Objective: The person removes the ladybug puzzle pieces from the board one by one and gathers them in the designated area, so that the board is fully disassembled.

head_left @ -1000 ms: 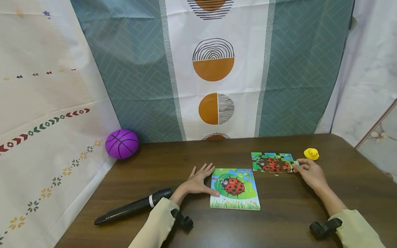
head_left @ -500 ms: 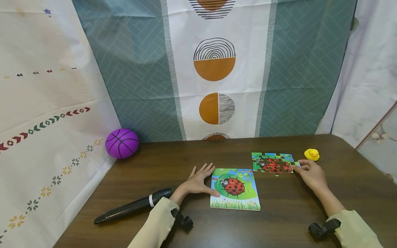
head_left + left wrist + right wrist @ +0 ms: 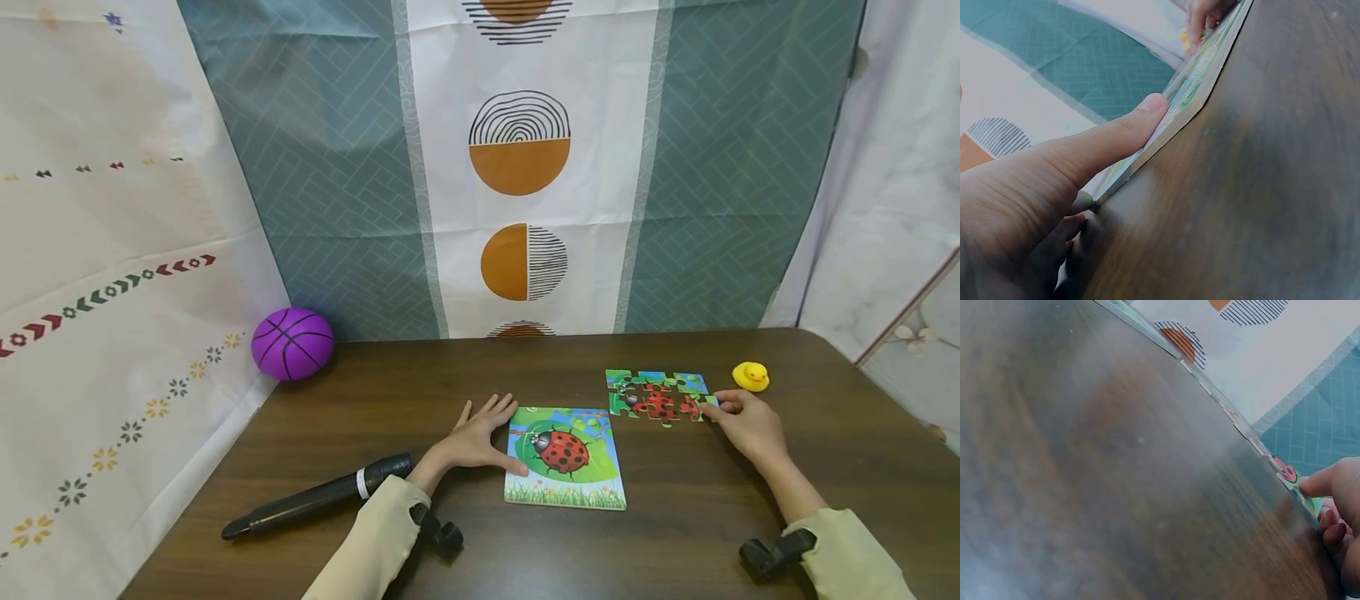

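counter: dark brown wood [image 3: 675,533], rounded corner at 2 o'clock | backdrop 12 o'clock: teal herringbone cloth [image 3: 330,183] with white centre panel of orange-and-black circles [image 3: 517,142] | 9 o'clock: white sheet, arrow and flower borders [image 3: 112,275] | 3 o'clock: pale marbled sheet [image 3: 892,183] | light: even, soft

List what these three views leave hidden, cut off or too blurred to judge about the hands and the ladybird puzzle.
- Head view: the right hand covers the edge of the joined puzzle pieces; its grip cannot be told.
- Left wrist view: the picture board shows edge-on only; the left hand is cut off by the frame.
- Right wrist view: the table is blurred; the pieces are a thin sliver.
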A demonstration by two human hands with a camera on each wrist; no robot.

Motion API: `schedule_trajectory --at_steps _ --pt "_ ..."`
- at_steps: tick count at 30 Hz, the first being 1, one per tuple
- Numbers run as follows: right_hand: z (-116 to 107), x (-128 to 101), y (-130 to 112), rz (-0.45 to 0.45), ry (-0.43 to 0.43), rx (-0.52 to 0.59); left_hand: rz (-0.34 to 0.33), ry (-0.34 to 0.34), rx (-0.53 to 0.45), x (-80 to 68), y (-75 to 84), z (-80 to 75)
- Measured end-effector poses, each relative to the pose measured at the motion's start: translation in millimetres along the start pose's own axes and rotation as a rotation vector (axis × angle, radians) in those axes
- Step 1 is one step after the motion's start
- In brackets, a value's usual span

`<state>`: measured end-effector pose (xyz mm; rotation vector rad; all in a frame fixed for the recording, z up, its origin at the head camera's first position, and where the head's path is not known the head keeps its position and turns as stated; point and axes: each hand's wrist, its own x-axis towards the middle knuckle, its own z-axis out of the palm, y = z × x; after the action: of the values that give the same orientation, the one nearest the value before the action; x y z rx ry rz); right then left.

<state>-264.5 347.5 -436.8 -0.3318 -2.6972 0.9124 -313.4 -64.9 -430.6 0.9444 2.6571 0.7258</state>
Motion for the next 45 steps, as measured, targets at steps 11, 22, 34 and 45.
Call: schedule_trajectory --at_steps 11,22,34,45 --pt "-0.1 1.1 -1.4 -0.026 -0.026 -0.040 0.009 0.007 -0.004 -0.3 -0.8 -0.6" --pt "2.6 -0.4 -2.9 -0.006 0.009 0.010 0.014 0.008 -0.016 -2.4 -1.8 -0.1" --pt "15.1 -14.9 -53.9 -0.134 -0.054 0.071 0.004 -0.005 0.008 1.5 0.6 -2.5" --pt "58.7 -62.6 -127.1 -0.277 -0.411 0.318 -0.004 -0.028 0.015 2.1 -0.8 -3.1"
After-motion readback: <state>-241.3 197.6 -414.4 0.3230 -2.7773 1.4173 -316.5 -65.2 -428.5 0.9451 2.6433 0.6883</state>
